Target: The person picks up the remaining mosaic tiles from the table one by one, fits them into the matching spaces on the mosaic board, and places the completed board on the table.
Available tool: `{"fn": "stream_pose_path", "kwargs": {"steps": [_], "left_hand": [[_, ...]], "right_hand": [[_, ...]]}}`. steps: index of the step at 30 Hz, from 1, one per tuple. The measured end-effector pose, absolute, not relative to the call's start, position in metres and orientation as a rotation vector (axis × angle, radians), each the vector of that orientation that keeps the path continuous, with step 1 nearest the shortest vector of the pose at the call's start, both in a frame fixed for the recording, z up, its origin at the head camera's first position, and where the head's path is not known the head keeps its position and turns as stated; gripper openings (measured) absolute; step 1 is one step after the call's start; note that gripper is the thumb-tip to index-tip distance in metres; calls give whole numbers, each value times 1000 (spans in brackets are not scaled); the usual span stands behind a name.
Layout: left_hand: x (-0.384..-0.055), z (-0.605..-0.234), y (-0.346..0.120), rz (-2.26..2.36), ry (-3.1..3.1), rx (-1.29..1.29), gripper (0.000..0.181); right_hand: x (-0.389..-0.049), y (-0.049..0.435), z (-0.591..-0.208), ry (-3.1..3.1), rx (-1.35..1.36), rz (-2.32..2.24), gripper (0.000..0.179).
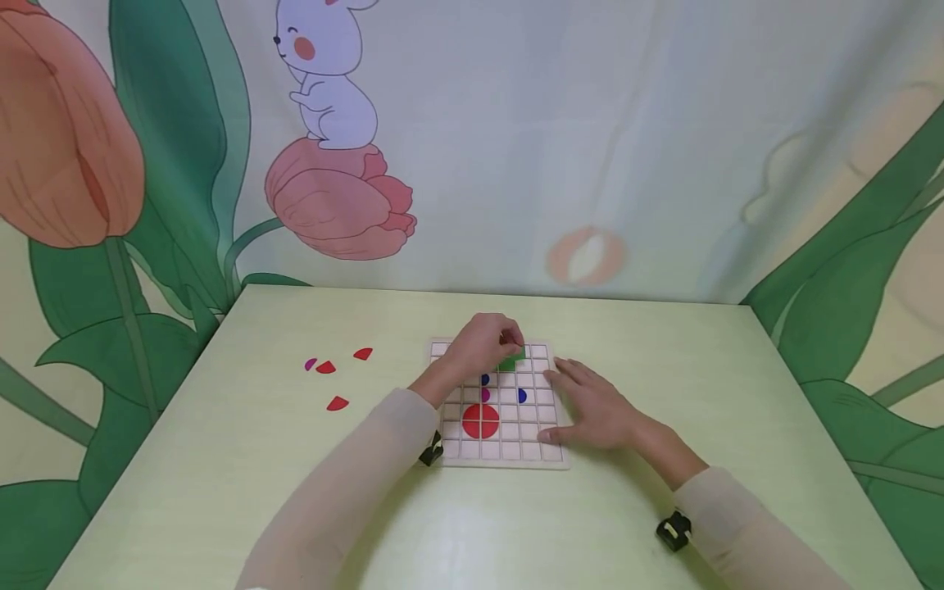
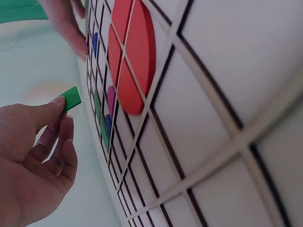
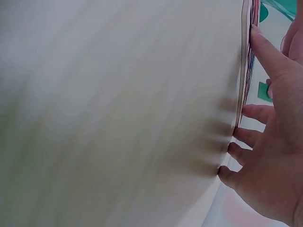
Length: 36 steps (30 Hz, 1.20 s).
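A white board (image 1: 542, 451) with a raised square grid lies on the table. Above its far part, my left hand (image 1: 483, 342) pinches a small green tile (image 2: 72, 99) between thumb and fingertips. More green (image 2: 100, 118) shows on the board below that hand. Four-part red disc (image 1: 472, 413) pieces fill cells near the board's near left. Around them lie a magenta piece (image 1: 485, 395) and two blue pieces (image 1: 522, 396). My right hand (image 1: 596, 407) rests spread along the board's right edge, fingertips (image 3: 228, 174) touching it.
Left of the board, several loose red pieces (image 1: 338, 403) and a magenta piece (image 1: 310, 364) lie on the pale table (image 1: 221, 492). A printed curtain (image 1: 501, 164) hangs behind the table's far edge. Each wrist wears a small black device (image 1: 674, 531).
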<state>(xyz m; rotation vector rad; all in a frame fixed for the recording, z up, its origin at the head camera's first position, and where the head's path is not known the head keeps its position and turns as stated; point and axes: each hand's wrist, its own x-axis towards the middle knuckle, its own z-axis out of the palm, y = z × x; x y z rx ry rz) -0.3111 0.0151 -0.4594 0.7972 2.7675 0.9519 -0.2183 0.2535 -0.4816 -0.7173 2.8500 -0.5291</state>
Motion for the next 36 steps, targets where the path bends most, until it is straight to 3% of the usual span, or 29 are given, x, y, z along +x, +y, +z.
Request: {"fn": "stream_pose_path", "kwargs": {"steps": [29,36], "left_hand": [[-317,-478,36,690,2802,861,7],[-314,-475,24,676,2864,834,23]], "right_hand": [[-216,254,-481,2844,-701,-526,102],[-218,255,-484,2854,-699,-505,103]]}}
